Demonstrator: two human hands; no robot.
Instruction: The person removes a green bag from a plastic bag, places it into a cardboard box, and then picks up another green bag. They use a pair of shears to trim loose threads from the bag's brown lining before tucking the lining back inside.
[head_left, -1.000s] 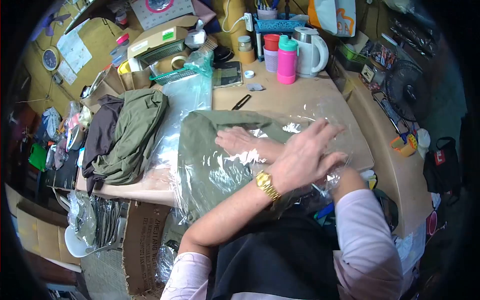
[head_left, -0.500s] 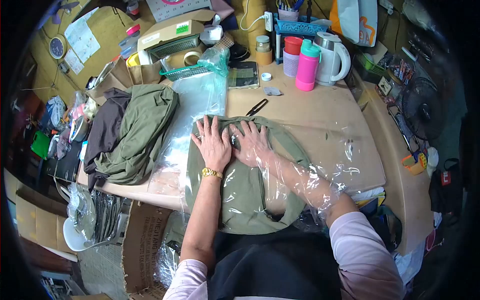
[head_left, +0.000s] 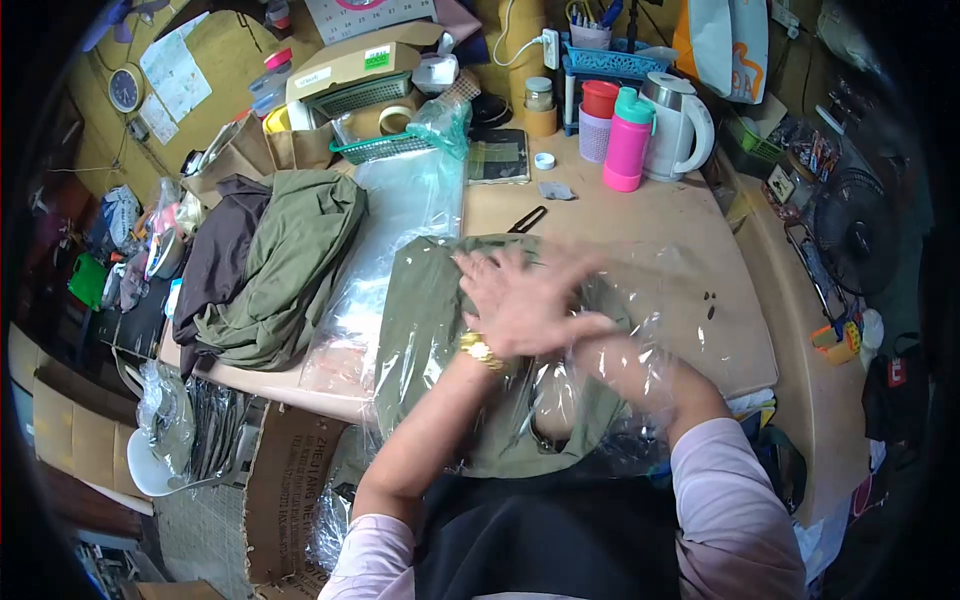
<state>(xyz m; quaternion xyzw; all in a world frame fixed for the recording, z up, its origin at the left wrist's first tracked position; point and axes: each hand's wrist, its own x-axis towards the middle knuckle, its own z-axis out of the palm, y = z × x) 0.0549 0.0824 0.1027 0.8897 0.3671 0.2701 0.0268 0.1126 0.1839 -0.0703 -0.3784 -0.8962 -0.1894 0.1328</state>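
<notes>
My left hand point(head_left: 528, 305), with a gold watch point(head_left: 481, 350) at the wrist, lies over an olive-green garment point(head_left: 420, 300). Its fingers are spread and partly smeared by motion. Clear plastic film covers the garment and glints in several places. My right forearm point(head_left: 640, 370) reaches in from the right with the plastic around it. Most of my right hand is hidden behind my left, so I cannot make out its fingers. Just beyond the garment lies a pair of black thread snips point(head_left: 527, 219).
To the left sits a pile of olive and dark-brown garments point(head_left: 275, 270), beside flat clear plastic bags point(head_left: 410, 200). A pink bottle point(head_left: 627, 145) and a kettle point(head_left: 678, 125) stand at the back right. Below the table's left edge is a cardboard box point(head_left: 285, 490).
My left hand has moved right, across my right hand. The right hand lay spread on the garment before and is now largely covered. The view has shifted slightly.
</notes>
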